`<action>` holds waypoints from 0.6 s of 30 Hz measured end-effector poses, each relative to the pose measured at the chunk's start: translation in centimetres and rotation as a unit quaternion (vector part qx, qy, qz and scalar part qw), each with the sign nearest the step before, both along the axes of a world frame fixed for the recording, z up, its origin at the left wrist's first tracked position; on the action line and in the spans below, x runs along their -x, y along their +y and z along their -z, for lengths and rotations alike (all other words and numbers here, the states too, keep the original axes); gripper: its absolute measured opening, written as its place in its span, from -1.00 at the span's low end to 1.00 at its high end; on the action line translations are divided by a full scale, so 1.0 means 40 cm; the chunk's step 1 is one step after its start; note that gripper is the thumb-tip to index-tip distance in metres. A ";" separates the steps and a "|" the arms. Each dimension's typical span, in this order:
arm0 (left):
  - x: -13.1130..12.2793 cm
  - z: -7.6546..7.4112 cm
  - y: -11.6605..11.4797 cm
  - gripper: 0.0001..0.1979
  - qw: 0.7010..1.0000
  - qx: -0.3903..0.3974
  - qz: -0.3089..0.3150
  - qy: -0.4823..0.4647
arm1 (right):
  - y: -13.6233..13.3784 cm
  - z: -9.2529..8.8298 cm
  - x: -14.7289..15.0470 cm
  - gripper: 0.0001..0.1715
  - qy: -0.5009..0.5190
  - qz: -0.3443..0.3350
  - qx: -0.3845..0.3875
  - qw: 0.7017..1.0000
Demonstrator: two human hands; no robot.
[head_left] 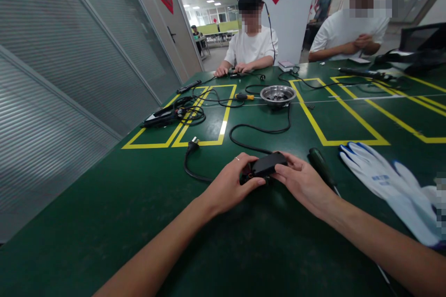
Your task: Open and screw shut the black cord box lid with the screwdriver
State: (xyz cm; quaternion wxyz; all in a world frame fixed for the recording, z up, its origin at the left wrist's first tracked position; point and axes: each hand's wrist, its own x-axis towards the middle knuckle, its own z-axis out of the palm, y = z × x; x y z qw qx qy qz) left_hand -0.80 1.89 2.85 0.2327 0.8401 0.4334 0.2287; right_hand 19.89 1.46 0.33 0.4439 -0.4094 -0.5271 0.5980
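Observation:
A black power adapter point(268, 164) is held low over the green tabletop between my two hands. My left hand point(235, 178) grips its left end, thumb at the near side and fingers behind. Fingers of my right hand point(299, 174) pinch the right end. Small reddish wires show near my left fingers, though the adapter's underside is mostly hidden. One black cable point(240, 141) runs behind the adapter toward the bowl. A cord with a black plug point(193, 144) curves on the table to the left of my left hand.
A dark-green-handled screwdriver point(320, 165) and white-blue gloves point(379, 178) lie to the right. Farther back are a metal bowl point(278, 94) of small parts, a yellow-black screwdriver point(244, 97) and coiled cables point(191, 111). Two people in white shirts point(251, 48) are across the table.

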 end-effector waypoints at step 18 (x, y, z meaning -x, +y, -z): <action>0.008 0.023 0.008 -0.62 0.988 -0.053 0.009 0.143 | 0.011 0.061 -0.148 -0.44 -0.046 0.098 -0.014 0.994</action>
